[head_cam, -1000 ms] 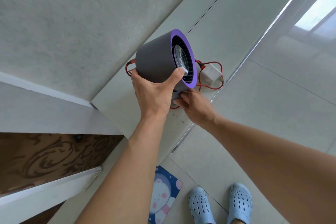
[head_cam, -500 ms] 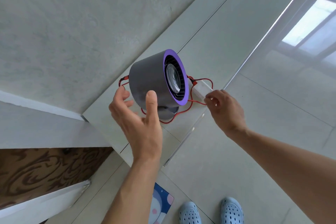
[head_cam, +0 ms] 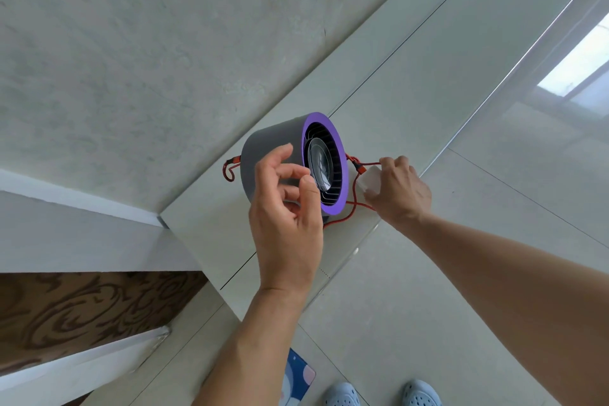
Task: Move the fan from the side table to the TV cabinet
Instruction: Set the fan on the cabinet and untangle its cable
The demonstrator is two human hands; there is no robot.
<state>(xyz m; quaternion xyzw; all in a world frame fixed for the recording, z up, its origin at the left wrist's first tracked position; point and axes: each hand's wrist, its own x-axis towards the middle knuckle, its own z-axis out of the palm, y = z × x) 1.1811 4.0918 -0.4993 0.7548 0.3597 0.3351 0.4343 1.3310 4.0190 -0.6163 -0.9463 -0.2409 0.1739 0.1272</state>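
Note:
The fan (head_cam: pixel 270 148), a grey drum with a purple front ring, rests on the pale TV cabinet top (head_cam: pixel 412 92) close to the wall, its grille turned to the right. A red cable (head_cam: pixel 352 208) loops around and behind its base. My left hand (head_cam: pixel 286 217) hovers just in front of the fan, fingers loosely curled and apart, gripping nothing. To the fan's right, my right hand (head_cam: pixel 402 191) is closed over the white power adapter (head_cam: pixel 370 178) at the end of the red cable.
A textured grey wall (head_cam: pixel 131 43) rises behind the cabinet. The cabinet's front edge runs diagonally, with glossy floor tiles (head_cam: pixel 494 241) below it. A brown patterned panel (head_cam: pixel 82 306) lies lower left. My blue slippers (head_cam: pixel 342 394) and a blue mat (head_cam: pixel 296 379) are at the bottom.
Both hands have let go of the fan, which now stands alone on the cabinet. My left hand drew back slightly; my right hand moved right and closed on the white adapter.

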